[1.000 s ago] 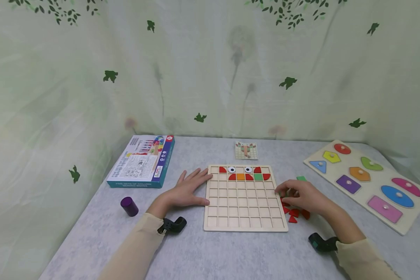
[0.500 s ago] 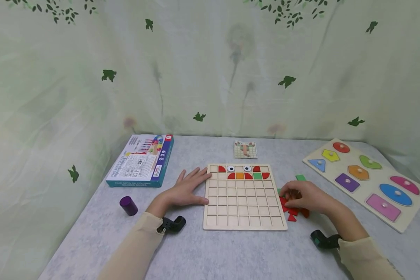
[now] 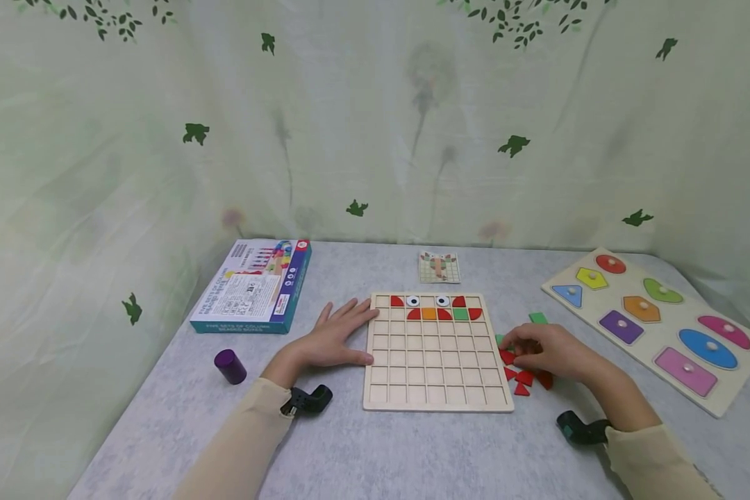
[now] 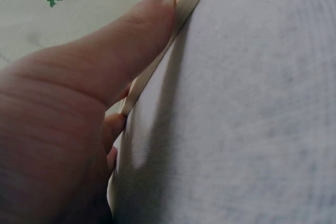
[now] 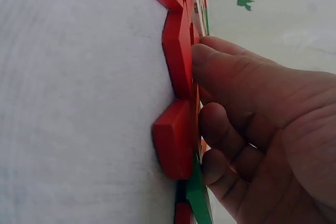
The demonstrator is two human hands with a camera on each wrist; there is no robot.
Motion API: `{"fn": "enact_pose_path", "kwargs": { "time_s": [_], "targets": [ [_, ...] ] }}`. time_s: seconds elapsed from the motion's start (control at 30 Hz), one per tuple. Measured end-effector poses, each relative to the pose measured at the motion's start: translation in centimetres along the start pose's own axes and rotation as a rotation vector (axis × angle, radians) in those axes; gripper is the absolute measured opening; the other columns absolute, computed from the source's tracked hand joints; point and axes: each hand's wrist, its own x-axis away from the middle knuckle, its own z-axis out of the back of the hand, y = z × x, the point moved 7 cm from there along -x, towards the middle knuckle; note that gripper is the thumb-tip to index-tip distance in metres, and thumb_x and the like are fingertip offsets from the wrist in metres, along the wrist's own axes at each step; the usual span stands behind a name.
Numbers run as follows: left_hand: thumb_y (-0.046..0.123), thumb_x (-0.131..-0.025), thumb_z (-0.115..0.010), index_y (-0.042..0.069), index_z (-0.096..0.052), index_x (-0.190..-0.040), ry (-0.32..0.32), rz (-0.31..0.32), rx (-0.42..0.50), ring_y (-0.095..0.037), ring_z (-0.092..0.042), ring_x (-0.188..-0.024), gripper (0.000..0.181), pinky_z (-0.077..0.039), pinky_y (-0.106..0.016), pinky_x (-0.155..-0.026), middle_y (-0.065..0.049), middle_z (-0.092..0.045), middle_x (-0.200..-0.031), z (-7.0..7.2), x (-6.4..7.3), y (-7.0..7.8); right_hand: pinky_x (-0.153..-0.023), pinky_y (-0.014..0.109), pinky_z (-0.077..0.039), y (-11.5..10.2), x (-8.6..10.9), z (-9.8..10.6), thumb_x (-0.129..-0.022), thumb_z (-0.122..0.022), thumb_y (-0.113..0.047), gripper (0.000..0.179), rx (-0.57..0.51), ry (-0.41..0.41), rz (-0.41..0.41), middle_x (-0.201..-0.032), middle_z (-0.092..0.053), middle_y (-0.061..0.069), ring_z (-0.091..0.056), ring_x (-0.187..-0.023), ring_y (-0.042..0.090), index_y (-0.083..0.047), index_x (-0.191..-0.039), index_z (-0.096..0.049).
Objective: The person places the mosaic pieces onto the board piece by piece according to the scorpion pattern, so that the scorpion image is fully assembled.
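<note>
On the worktop (image 3: 437, 455), a gridded board (image 3: 434, 376) lies lower centre, the left hand (image 3: 332, 340) spread against its left edge. At lower right, the right hand (image 3: 550, 351), fingers bent, partly hides red pieces (image 3: 525, 378); whether it pinches one, I cannot tell. Lower left, a purple cylinder (image 3: 230, 367). Farther: shape puzzle (image 3: 671, 321) right, box (image 3: 250, 286) left, picture card (image 3: 439, 267) centre.

From my seat I take this for a curtained-off play booth: leaf-printed curtain (image 3: 387, 146) hangs behind and beside the table (image 3: 412, 458), where a knobbed puzzle (image 3: 665, 330) and a tile board (image 3: 437, 360) lie.
</note>
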Motion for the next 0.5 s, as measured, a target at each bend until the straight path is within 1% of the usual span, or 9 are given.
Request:
{"fn": "enact_pose_path", "kwargs": {
  "time_s": [0.27,0.4,0.5],
  "targets": [
    [0.054,-0.086,-0.072,0.024,-0.027,-0.159,0.002,-0.003,-0.001,-0.028,-0.001,-0.159,0.091,0.011,-0.060,-0.123,0.000,-0.012,-0.170,0.06,-0.03,0.10,-0.064,0.021,-0.048,-0.38,0.10,0.01,-0.086,-0.079,-0.022,0.023,0.043,0.013,0.007,-0.083,-0.057,-0.004,-0.052,-0.079,0.014,-0.020,-0.107,-0.071],
    [0.054,-0.086,-0.072,0.024,-0.027,-0.159,-0.001,0.002,0.003,-0.028,-0.001,-0.159,0.091,0.011,-0.060,-0.123,0.001,-0.011,-0.170,0.06,0.00,0.08,-0.065,0.021,-0.048,-0.63,0.02,0.00,-0.086,-0.079,-0.020,0.021,0.060,0.026,0.013,-0.085,-0.058,-0.004,-0.052,-0.080,0.014,-0.019,-0.105,-0.070],
    [0.055,-0.086,-0.071,0.024,-0.027,-0.160,-0.005,0.007,0.010,-0.027,0.000,-0.159,0.092,0.012,-0.060,-0.123,0.001,-0.011,-0.170,0.04,0.06,0.04,-0.065,0.022,-0.049,-0.65,-0.08,-0.08,-0.086,-0.079,-0.019,0.021,0.047,0.023,0.001,-0.086,-0.058,-0.004,-0.053,-0.080,0.014,-0.019,-0.102,-0.066]
  ]
}}
